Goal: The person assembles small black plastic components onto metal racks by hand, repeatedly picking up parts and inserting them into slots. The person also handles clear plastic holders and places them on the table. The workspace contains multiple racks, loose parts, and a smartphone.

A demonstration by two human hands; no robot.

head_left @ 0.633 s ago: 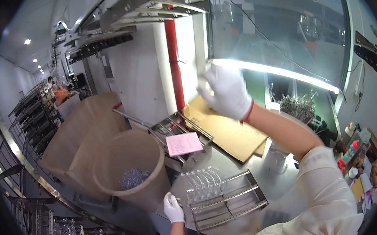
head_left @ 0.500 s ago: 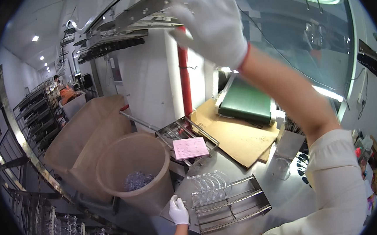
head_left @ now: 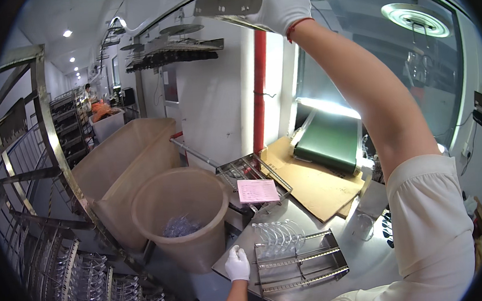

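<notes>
White walls (head_left: pixel 204 97) are running back toward the far left, with round ceiling lights (head_left: pixel 67 33) glowing above. Down in the left corner, clear curved pieces in slotted metal holders (head_left: pixel 97 289) are standing in close rows. Next along, a long beige plastic trough (head_left: pixel 124 158) is sitting behind a round beige plastic tub (head_left: pixel 195 254), and clear, bluish scraps (head_left: pixel 182 226) are lying inside that one. Now the white-gloved left hand (head_left: pixel 238 264): it's hovering around the edge of the shiny metal bench (head_left: pixel 355 260), fingers curling in, and whether that grip is holding anything I cannot tell. Just right of it, a slotted metal rack (head_left: pixel 299 258) is lying on the bench, clear round-edged discs (head_left: pixel 279 234) standing upright along its far left part. Behind, a pink sheet of paper (head_left: pixel 258 190) is resting on a metal frame. Up top, the white-gloved right hand (head_left: pixel 287 7) is clasping the end of a raised grey metal rack (head_left: pixel 225 5), its grip closing firmly round it. Further right, brown cardboard (head_left: pixel 311 190) is lying flat before a green conveyor belt (head_left: pixel 330 141).
</notes>
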